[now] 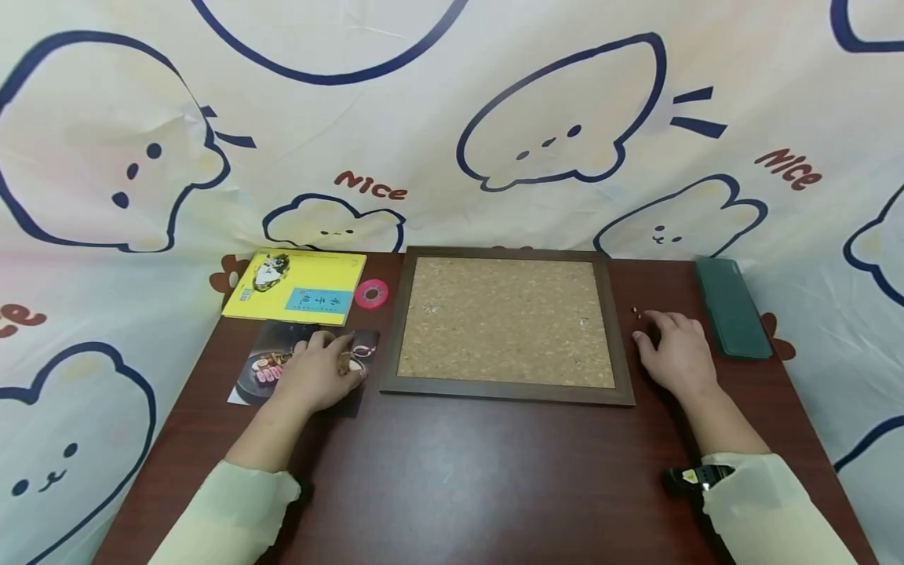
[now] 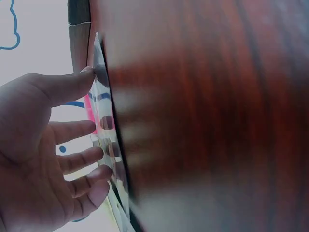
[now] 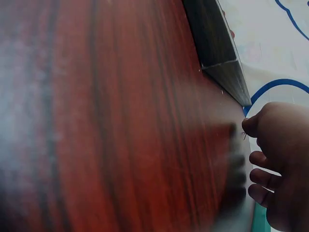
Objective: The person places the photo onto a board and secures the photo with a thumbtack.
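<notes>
My left hand (image 1: 319,370) rests its fingertips and thumb on a dark glossy picture sheet (image 1: 250,384) showing food, which lies on the table at the left. In the left wrist view its fingers are spread and gently bent against the sheet (image 2: 102,92). Over on the right, my right hand (image 1: 676,351) lies on the table with loosely bent fingers. Just beyond those fingers are some tiny reddish bits (image 1: 636,312), too small to identify. Between the hands lies a framed cork board (image 1: 504,322); a few small pale marks or clear pieces show on its cork.
A yellow book (image 1: 318,271) lies behind the sheet, with a pink tape roll (image 1: 371,293) beside it. At the far right is a dark green case (image 1: 733,308). A patterned cloth (image 1: 438,141) hangs behind the brown table (image 1: 494,479).
</notes>
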Available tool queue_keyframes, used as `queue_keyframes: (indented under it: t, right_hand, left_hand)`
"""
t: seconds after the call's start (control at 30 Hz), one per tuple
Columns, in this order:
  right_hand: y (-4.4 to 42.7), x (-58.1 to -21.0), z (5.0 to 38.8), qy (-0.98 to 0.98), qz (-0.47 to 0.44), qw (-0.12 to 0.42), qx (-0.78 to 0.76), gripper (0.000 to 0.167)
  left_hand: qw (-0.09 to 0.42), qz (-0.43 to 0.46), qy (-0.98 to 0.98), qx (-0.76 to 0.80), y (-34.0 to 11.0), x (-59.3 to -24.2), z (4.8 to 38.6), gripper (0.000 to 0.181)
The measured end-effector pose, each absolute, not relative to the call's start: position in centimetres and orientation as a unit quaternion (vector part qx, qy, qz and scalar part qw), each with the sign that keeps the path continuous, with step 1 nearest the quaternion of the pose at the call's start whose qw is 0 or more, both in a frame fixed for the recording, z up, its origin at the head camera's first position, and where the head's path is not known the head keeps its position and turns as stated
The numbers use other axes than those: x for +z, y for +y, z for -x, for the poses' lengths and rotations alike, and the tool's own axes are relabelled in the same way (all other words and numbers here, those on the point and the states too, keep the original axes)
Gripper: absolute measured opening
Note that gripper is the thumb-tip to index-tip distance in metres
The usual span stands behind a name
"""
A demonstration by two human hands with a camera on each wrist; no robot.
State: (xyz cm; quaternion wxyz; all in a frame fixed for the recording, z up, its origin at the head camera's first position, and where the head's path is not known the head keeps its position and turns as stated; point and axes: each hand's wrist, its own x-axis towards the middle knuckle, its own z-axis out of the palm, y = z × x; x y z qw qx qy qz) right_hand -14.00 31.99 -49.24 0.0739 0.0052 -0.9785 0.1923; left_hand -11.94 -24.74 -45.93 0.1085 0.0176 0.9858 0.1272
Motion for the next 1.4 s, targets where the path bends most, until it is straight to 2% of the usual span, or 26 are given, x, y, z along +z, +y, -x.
queue_keyframes:
  t: [0.57, 0.9, 1.07, 1.3, 1.4]
  right_hand:
    - [32.4, -49.9, 16.3, -0.974, 0.026, 0.057, 0.217, 0.045]
    - [31.6, -49.8, 16.9, -0.972, 0.044, 0.058, 0.222, 0.035]
    - [31.4, -49.7, 16.9, -0.972, 0.045, 0.065, 0.223, 0.031]
    - [31.5, -49.6, 16.7, -0.972, 0.032, 0.079, 0.22, 0.024]
    - [31.5, -49.4, 16.5, -0.971, 0.031, 0.079, 0.224, 0.023]
  left_hand:
    - [0.083, -0.015, 0.986, 0.146, -24.9, -46.3, 11.9, 0.077]
    - [0.071, 0.035, 0.978, 0.195, -24.9, -46.3, 12.0, 0.088]
    - [0.065, 0.041, 0.975, 0.209, -25.0, -46.0, 12.1, 0.085]
    - [0.057, 0.015, 0.978, 0.198, -25.4, -45.7, 12.3, 0.068]
    - [0.052, 0.002, 0.979, 0.196, -25.5, -45.7, 12.4, 0.065]
